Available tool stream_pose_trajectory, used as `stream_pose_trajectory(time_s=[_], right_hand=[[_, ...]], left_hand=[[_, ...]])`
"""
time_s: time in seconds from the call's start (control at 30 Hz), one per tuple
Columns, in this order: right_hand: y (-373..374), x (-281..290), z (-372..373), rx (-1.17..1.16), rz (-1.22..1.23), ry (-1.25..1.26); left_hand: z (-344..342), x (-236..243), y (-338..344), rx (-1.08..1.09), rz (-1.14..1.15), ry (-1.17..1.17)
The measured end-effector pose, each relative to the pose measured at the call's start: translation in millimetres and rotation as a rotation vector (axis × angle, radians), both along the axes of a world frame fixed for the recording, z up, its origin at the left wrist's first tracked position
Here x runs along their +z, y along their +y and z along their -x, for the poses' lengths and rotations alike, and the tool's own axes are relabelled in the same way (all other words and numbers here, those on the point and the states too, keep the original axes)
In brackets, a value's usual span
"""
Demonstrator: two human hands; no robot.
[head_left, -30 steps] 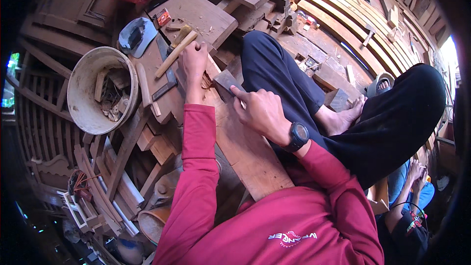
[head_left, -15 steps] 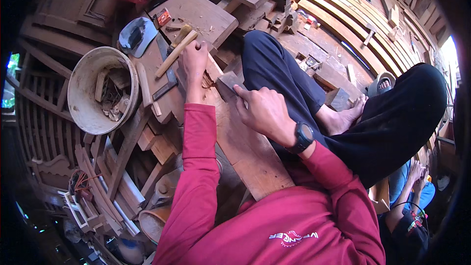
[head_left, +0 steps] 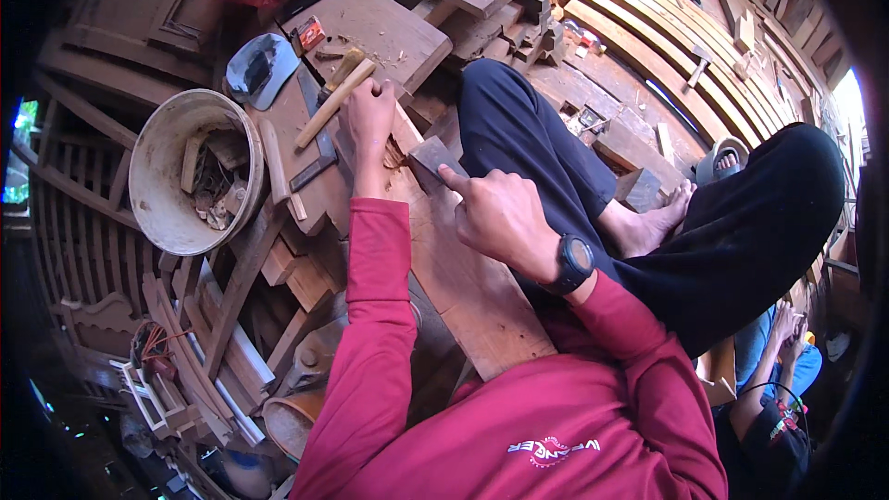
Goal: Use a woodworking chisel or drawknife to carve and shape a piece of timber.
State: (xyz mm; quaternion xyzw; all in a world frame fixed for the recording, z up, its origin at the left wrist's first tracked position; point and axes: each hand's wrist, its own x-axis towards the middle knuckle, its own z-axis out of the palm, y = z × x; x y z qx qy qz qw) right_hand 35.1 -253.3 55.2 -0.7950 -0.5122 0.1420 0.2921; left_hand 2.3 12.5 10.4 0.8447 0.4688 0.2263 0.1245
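One bucket (head_left: 176,134), wood scraps (head_left: 211,190) inside

red long-sleeved shirt (head_left: 519,435) | white chest print | black wristwatch (head_left: 572,264) | dark trousers (head_left: 732,222) | bare feet

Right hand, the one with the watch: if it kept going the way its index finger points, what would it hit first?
Probably the left hand. The right hand holds a small dark block on the plank, index finger aimed up-left toward it; depth is unclear.
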Motion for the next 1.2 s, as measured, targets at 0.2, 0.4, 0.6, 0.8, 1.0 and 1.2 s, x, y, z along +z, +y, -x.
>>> stream_pose_trajectory(time_s=[0.2, 0.4, 0.6, 0.8, 1.0, 1.2], right_hand=[[5.3, -20.4, 4.1, -0.030, -0.097, 0.019], [16.2, -12.1, 0.0, -0.050, -0.074, 0.050], [29.5, 11.5, -4.4, 0.000, -0.035, 0.027], [19.5, -8.7, 0.3, -0.039, -0.199, -0.036], [22.5, -12.0, -7.5, -0.064, -0.077, 0.011], [21.4, 1.6, -12.8, -0.021, 0.064, 0.044]], left_hand=[[-2.3, -3.6, -1.3, -0.032, 0.017, -0.030], [-1.6, -1.3, 3.9, -0.046, 0.002, -0.056], [-2.3, -1.9, -1.4, -0.046, 0.019, -0.046], [-2.5, -2.0, -1.3, -0.047, 0.023, -0.052], [-4.4, -0.3, -2.1, -0.030, 0.031, -0.040], [-3.2, -0.2, -2.0, -0.015, 0.018, -0.035]])
